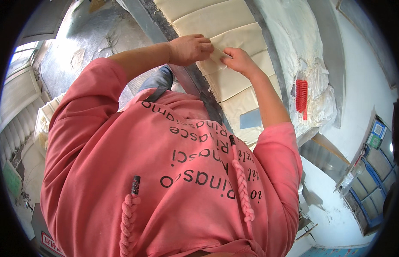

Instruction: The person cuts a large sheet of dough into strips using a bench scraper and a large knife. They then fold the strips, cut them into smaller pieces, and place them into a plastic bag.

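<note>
A row of cream cloth pieces [215, 21] lies overlapping along a long, narrow bench in front of me. My left hand [191, 49], fingers curled, grips the edge of one cloth piece [216, 57] in the middle of the row. Across a small gap, my right hand [239, 62] pinches the same piece between thumb and fingers. The cloth is slightly raised between the two hands; the fingertips of my left hand are partly hidden. Nearer my body, a flat blue-grey rectangle [251, 119] shows among the cloth; what it is I cannot tell.
Right of the bench, a red-bristled brush [301, 96] rests on crumpled clear plastic sheeting [324, 99]. The bench's dark edge [199, 77] runs close to my body. Left of it is a grey, shiny floor [99, 35]. A blue-framed window [373, 180] stands far right.
</note>
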